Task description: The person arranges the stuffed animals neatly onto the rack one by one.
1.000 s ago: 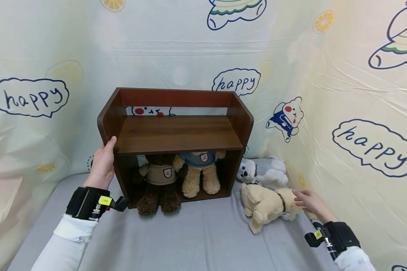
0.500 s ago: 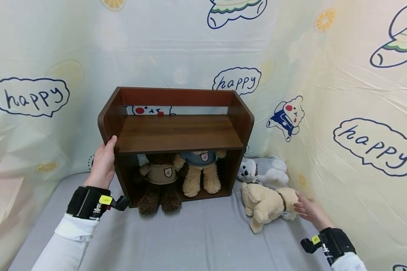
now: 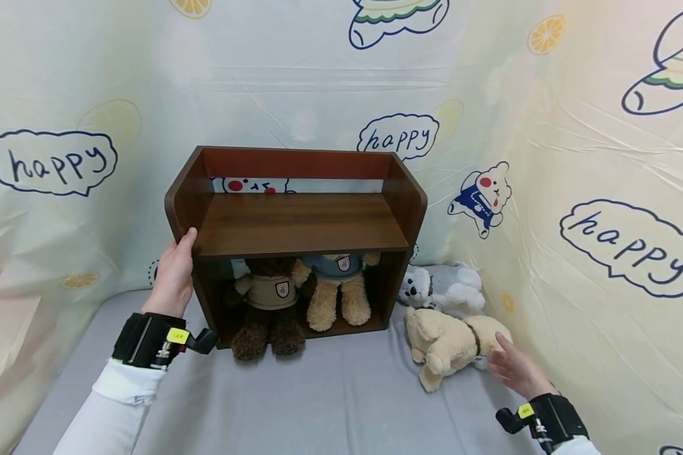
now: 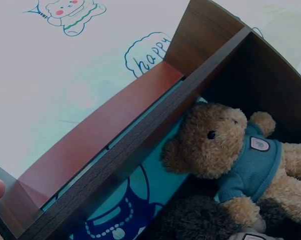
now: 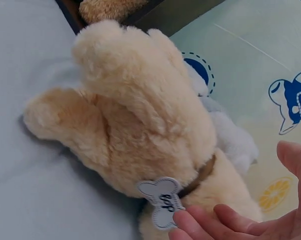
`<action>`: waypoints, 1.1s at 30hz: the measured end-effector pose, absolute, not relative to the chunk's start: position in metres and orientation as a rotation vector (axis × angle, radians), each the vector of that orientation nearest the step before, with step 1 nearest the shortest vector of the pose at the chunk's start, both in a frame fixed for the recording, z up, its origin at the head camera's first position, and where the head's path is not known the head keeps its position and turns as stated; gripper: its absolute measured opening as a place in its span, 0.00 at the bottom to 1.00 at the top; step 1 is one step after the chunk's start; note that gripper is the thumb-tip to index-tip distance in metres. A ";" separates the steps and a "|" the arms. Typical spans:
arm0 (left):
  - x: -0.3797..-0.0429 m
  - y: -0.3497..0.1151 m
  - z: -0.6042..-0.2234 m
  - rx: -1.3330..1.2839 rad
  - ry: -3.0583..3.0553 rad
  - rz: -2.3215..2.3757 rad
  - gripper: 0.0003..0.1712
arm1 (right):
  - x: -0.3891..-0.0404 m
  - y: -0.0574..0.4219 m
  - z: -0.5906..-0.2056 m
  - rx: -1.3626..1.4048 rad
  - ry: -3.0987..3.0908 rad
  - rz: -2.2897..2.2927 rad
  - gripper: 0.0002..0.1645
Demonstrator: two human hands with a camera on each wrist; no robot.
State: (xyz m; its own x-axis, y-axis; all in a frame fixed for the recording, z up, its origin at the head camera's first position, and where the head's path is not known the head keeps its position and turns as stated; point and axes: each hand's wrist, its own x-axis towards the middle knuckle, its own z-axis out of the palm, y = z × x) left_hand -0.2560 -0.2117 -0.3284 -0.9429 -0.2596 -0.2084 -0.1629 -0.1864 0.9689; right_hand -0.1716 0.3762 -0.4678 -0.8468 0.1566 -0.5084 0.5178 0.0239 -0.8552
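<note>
A dark brown two-tier wooden shelf [image 3: 301, 222] stands against the back wall. My left hand [image 3: 172, 278] grips its left side panel, thumb at the front edge, the other fingers mostly hidden. In the lower compartment sit a dark brown teddy bear [image 3: 270, 309] in a beige top and a light brown teddy bear [image 4: 210, 145] in a blue top. My right hand [image 3: 515, 366], fingers extended, is at the head end of a cream plush dog [image 3: 444, 341] lying on its side. The dog wears a brown collar and a bone-shaped tag [image 5: 163, 202]; the fingertips overlap the tag's edge in the right wrist view.
A grey-and-white plush dog [image 3: 441, 287] lies behind the cream one, right of the shelf. Grey cloth [image 3: 319, 392] covers the surface underneath. Printed sheets [image 3: 296, 82] hang behind and along the right [image 3: 626, 189].
My right hand has moved slightly left and down along the cream dog's head, uncovering more of it. The left hand keeps its grip on the shelf; the plush toys have stayed put.
</note>
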 end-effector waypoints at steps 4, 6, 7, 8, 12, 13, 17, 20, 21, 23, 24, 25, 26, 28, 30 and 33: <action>-0.256 -0.212 -0.328 0.515 -1.961 -2.317 0.42 | -0.173 0.373 -0.477 0.744 1.876 -2.008 0.50; -0.256 -0.211 -0.329 0.509 -1.963 -2.319 0.42 | -0.173 0.370 -0.481 0.795 1.812 -2.053 0.51; -0.256 -0.211 -0.329 0.508 -1.964 -2.318 0.43 | -0.174 0.369 -0.482 0.819 1.779 -2.076 0.53; -0.256 -0.211 -0.329 0.507 -1.964 -2.316 0.43 | -0.174 0.368 -0.484 0.832 1.746 -2.094 0.54; -0.256 -0.212 -0.329 0.493 -1.963 -2.316 0.43 | -0.178 0.364 -0.492 0.864 1.615 -2.182 0.62; -0.255 -0.212 -0.329 0.494 -1.963 -2.317 0.44 | -0.179 0.363 -0.494 0.860 1.596 -2.197 0.63; -0.254 -0.212 -0.329 0.496 -1.968 -2.314 0.44 | -0.183 0.358 -0.500 0.867 1.534 -2.246 0.65; -0.253 -0.211 -0.328 0.495 -1.971 -2.310 0.44 | -0.185 0.356 -0.501 0.869 1.468 -2.286 0.65; -0.253 -0.211 -0.328 0.493 -1.972 -2.309 0.44 | -0.185 0.355 -0.502 0.863 1.440 -2.295 0.65; -0.253 -0.211 -0.328 0.488 -1.970 -2.307 0.43 | -0.186 0.353 -0.503 0.868 1.364 -2.336 0.64; -0.253 -0.211 -0.328 0.486 -1.970 -2.307 0.44 | -0.187 0.352 -0.505 0.864 1.337 -2.349 0.63; -0.253 -0.211 -0.328 0.484 -1.970 -2.306 0.44 | -0.187 0.352 -0.506 0.852 1.296 -2.370 0.62; -0.253 -0.211 -0.328 0.482 -1.970 -2.306 0.44 | -0.188 0.351 -0.507 0.851 1.266 -2.389 0.60; -0.253 -0.212 -0.328 0.477 -1.970 -2.308 0.45 | -0.189 0.350 -0.511 0.860 1.211 -2.432 0.55; -0.253 -0.212 -0.329 0.471 -1.971 -2.311 0.46 | -0.190 0.350 -0.516 0.859 1.164 -2.469 0.53; -0.253 -0.212 -0.329 0.466 -1.969 -2.313 0.46 | -0.194 0.354 -0.526 0.839 1.074 -2.525 0.57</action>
